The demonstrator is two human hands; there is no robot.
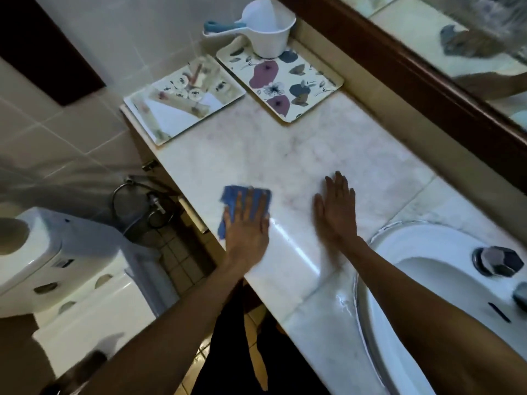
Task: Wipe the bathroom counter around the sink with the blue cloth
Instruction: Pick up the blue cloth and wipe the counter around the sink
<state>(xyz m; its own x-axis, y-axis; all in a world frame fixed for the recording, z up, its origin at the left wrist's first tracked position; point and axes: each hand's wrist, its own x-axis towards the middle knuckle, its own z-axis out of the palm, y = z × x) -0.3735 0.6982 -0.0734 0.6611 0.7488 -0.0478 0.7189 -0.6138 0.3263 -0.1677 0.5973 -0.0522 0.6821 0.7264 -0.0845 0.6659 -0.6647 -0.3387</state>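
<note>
The blue cloth (232,199) lies on the pale marble counter (273,155) near its front edge. My left hand (248,223) presses flat on top of the cloth, fingers spread, covering most of it. My right hand (336,209) rests flat and open on the bare counter to the right of the cloth, holding nothing. The white sink (422,252) is set into the counter at the lower right, just beyond my right wrist. Its metal tap (497,260) sits on the sink's far side.
Two trays stand at the counter's far end: a floral one (288,81) bearing a white scoop jug (265,27), and one with small toiletries (185,98). A dark wood-framed mirror (427,69) runs along the back. A toilet cistern (57,252) stands left of the counter.
</note>
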